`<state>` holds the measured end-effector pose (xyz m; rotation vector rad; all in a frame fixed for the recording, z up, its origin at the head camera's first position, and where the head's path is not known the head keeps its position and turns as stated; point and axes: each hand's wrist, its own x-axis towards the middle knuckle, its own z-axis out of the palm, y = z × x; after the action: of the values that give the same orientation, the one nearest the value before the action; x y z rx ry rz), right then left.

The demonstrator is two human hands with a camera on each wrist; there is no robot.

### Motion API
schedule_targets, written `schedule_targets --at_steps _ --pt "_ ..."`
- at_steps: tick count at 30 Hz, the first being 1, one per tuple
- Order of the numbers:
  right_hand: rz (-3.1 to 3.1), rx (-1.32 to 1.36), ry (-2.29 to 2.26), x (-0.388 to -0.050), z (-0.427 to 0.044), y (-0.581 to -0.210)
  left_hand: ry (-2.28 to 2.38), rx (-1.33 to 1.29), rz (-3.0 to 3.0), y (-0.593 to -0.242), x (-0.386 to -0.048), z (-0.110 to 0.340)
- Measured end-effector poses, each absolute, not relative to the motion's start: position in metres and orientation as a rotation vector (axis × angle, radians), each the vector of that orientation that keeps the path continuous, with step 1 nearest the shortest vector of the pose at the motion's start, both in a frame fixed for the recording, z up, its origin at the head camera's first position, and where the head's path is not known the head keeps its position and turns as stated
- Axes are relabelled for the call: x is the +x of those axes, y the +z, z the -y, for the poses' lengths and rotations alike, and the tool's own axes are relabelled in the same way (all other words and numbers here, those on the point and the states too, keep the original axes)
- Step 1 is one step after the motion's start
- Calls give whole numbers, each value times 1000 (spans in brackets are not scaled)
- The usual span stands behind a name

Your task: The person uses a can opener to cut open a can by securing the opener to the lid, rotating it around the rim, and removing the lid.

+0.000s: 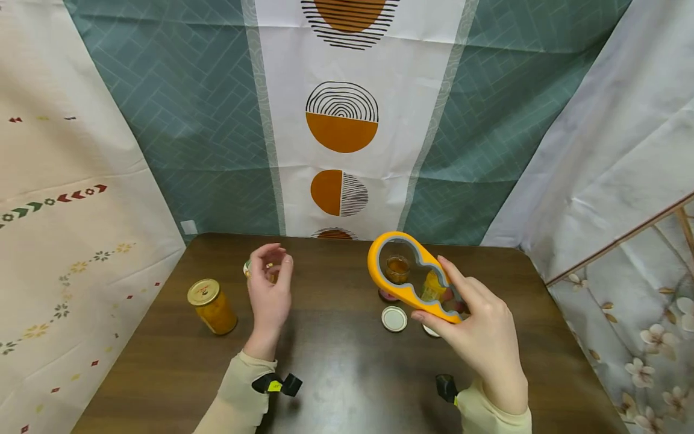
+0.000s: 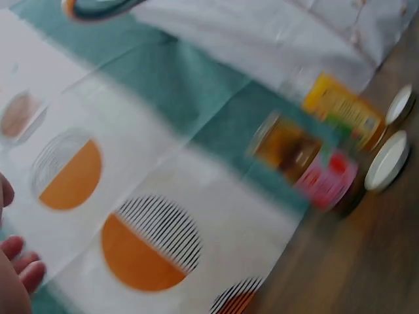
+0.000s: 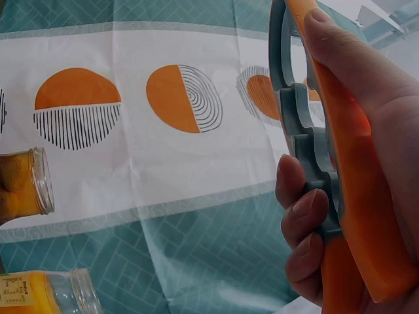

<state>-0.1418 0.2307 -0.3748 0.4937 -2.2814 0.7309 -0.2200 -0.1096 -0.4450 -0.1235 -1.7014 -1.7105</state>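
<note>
My right hand point(image 1: 479, 325) grips an orange jar opener point(image 1: 378, 265) with a grey scalloped inner edge, held up above the table. In the right wrist view, the fingers point(image 3: 304, 209) curl around the opener's side. My left hand point(image 1: 271, 289) is raised over the left side of the table, fingers loosely bent, holding nothing. Beside it stands a closed jar point(image 1: 217, 313) of orange contents with a gold lid. Another item point(image 1: 247, 269) is mostly hidden behind the left hand. Through the opener's loop show a lidless pink-labelled jar point(image 1: 398, 269) and a yellow-labelled jar point(image 1: 432, 286).
A white-lined lid point(image 1: 394, 319) lies on the brown table point(image 1: 336, 361), with a second lid point(image 1: 431, 331) partly behind the right hand. The left wrist view shows both lids near the open jars. Patterned cloth point(image 1: 206, 120) hangs behind the table and at both sides.
</note>
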Motion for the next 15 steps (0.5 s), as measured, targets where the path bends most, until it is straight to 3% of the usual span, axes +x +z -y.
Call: schedule_targets --at_steps 8,15 --pt "2264 517 724 -143 -232 -373 -1385 -11 1723 -464 -245 140" --pt "2268 515 715 -144 -231 -375 -1499 172 1821 -491 -256 150"
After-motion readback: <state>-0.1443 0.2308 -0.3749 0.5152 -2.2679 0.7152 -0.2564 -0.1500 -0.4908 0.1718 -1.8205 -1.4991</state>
